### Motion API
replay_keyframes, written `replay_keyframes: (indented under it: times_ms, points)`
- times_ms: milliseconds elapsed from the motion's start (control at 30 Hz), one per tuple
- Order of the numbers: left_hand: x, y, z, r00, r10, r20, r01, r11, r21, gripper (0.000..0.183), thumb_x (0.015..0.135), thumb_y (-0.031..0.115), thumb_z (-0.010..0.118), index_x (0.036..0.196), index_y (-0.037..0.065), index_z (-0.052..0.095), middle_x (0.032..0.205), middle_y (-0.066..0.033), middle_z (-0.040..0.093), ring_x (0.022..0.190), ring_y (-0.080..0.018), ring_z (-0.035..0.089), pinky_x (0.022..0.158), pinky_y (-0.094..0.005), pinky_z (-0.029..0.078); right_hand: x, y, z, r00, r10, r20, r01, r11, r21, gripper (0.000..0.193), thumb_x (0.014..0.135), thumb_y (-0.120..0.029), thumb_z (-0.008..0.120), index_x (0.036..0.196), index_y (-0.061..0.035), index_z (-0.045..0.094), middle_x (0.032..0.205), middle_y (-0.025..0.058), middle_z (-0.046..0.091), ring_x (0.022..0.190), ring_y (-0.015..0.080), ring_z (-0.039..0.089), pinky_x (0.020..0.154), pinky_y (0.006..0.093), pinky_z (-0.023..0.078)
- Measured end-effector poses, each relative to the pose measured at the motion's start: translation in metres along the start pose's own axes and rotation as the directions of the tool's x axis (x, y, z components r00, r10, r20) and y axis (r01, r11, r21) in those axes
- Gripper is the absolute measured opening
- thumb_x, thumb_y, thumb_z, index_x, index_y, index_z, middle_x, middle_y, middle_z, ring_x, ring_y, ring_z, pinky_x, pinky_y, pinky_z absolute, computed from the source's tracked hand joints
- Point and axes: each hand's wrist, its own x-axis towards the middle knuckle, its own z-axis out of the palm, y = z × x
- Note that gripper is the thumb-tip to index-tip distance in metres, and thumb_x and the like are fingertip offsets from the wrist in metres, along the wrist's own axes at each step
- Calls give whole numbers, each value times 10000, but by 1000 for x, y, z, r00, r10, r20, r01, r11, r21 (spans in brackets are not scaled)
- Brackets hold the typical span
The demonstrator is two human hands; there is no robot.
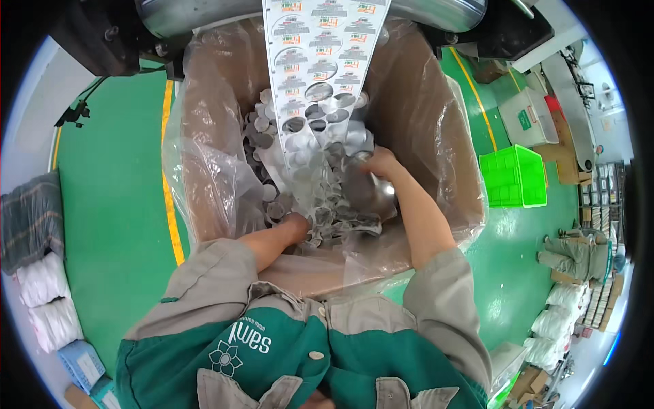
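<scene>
A deep carton (422,129) lined with a clear plastic bag (208,170) stands in front of me. Inside lies a heap of loose round silver foil lids (262,140) and scrap. From above, a printed foil web (320,41) with round holes punched in it hangs down into the carton. My right hand (380,163) is closed at the right of the heap, on a shiny, rounded silver piece (360,185), blurred; I cannot tell whether it is a bowl or foil. My left hand (294,228) reaches into the near left of the heap, its fingers mostly hidden.
Metal rollers (197,15) and dark machine brackets (102,34) sit above the carton's far side. A bright green crate (512,177) stands on the floor to the right. White sacks (44,279) are stacked at the left. A person (579,255) is far right near shelves.
</scene>
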Motion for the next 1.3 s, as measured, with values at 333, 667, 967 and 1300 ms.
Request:
replay_keyframes:
  times_ms: [333,667,967,1300]
  points:
    - [17,15,34,990,64,-122,-54,995,85,204,719,190,592,898,147,681,954,-61,641,877,-246,615,703,-354,494,-48,-109,-118,912,-369,-176,75,-271,960,443,838,-273,588,1155,6,453,1063,66,568,958,164,549,831,305,442]
    - [-1,-123,-68,925,-331,188,346,524,-779,784,561,618,687,1090,49,588,1062,-115,606,947,-225,583,812,-361,446,0,-8,-49,966,255,-33,-221,890,398,675,636,-410,694,985,149,547,991,262,590,934,281,598,749,365,479]
    - [16,-166,-97,685,-670,-285,-311,85,-947,868,644,201,729,1351,75,242,1256,-155,458,1101,-264,470,918,-346,358,-28,-41,-60,986,-29,161,28,1000,9,749,631,-389,672,1155,96,446,1218,257,451,1064,343,510,883,381,426]
    - [33,-82,-36,604,-766,-220,-141,169,-975,348,738,328,617,929,39,647,841,-157,645,761,-269,613,694,-359,457,-60,-109,-140,888,-438,-138,102,-105,989,286,830,-258,584,1034,-61,544,911,29,606,815,129,577,718,278,462]
